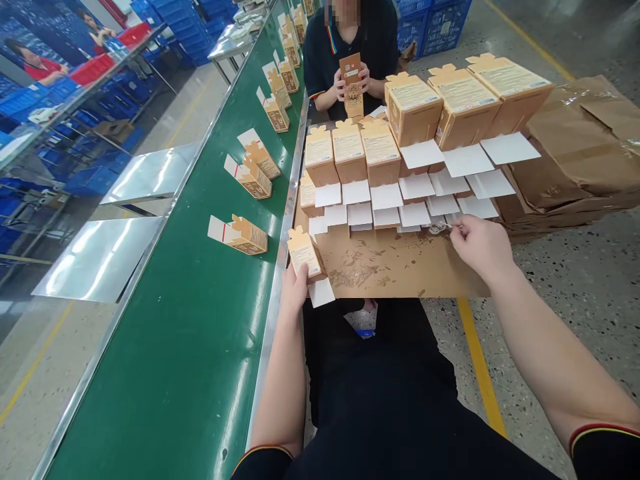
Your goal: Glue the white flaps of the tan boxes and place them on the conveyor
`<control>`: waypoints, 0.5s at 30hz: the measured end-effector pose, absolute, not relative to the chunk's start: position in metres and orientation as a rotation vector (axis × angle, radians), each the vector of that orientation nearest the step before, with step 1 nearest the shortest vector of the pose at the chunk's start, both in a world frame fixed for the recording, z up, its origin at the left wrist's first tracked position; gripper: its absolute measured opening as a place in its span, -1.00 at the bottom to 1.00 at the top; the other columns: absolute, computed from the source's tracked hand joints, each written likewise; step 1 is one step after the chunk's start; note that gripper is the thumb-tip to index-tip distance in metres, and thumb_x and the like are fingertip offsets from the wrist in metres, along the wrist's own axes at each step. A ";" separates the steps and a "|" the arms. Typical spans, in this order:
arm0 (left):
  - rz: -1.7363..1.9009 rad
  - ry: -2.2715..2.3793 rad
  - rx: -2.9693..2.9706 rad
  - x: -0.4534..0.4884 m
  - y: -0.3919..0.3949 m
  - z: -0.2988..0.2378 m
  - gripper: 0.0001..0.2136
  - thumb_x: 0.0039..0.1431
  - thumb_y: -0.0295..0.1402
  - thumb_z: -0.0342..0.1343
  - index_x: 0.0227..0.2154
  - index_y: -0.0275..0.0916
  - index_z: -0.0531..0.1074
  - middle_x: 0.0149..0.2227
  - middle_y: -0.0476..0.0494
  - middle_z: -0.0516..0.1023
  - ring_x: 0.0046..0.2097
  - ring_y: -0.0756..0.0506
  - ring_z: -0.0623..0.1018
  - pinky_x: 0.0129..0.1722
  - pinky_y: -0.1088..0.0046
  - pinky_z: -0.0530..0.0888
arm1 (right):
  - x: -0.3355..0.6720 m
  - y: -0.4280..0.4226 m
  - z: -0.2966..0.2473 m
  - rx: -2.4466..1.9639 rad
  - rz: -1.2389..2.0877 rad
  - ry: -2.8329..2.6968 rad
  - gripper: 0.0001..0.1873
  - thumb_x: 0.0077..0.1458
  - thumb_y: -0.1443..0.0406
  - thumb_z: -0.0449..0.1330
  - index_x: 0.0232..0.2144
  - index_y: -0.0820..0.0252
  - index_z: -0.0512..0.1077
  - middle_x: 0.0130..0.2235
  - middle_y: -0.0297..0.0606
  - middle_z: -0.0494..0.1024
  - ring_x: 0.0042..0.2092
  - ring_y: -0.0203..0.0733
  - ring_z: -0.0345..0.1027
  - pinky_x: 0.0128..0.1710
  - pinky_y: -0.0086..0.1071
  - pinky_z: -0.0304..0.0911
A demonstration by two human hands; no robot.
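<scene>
My left hand is closed round a small brown carton at the left edge of the cardboard work surface. The carton's top flaps stand open and its white flap hangs toward me. On the right, my right hand pinches the end of a small clear, whitish item, too small to name. It is in front of the stacked cartons, which lie in rows with white flaps pointing at me.
A green conveyor belt runs along my left, with several open cartons standing on it. Across from me a person holds a carton. Brown flattened cardboard is piled at right. Blue crates stand behind.
</scene>
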State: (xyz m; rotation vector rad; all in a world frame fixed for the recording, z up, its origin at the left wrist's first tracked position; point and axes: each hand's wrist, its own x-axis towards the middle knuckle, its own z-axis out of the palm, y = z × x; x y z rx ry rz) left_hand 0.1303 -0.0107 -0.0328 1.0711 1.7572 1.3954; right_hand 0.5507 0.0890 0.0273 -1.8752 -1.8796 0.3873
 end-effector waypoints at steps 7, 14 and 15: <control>1.468 1.439 0.854 0.146 -0.046 -0.035 -0.32 0.25 0.11 0.43 0.37 0.05 0.46 0.42 -0.29 0.57 0.45 -0.37 0.56 0.37 -0.04 0.60 | 0.554 0.026 0.017 -1.684 0.413 -1.625 -0.81 0.28 0.19 0.27 -0.31 0.12 0.64 -0.49 -0.27 0.51 -0.45 -0.18 0.34 -0.42 -0.32 0.29; 1.494 1.383 0.815 0.163 -0.017 -0.038 -0.22 -0.04 0.06 0.65 0.19 -0.08 0.48 0.31 -0.36 0.63 0.36 -0.36 0.63 0.37 0.02 0.59 | 0.471 -0.009 -0.020 -1.329 0.775 -1.769 -0.75 0.43 0.17 0.21 -0.22 0.07 0.66 -0.47 -0.30 0.55 -0.46 -0.19 0.37 -0.44 -0.32 0.31; 1.494 1.397 0.813 0.165 -0.012 -0.040 -0.21 -0.07 0.07 0.67 0.16 -0.07 0.47 0.28 -0.35 0.64 0.34 -0.34 0.65 0.36 0.03 0.60 | 0.457 -0.010 -0.027 -1.295 0.800 -1.812 -0.76 0.44 0.20 0.19 -0.23 0.07 0.64 -0.48 -0.32 0.53 -0.46 -0.19 0.36 -0.41 -0.32 0.32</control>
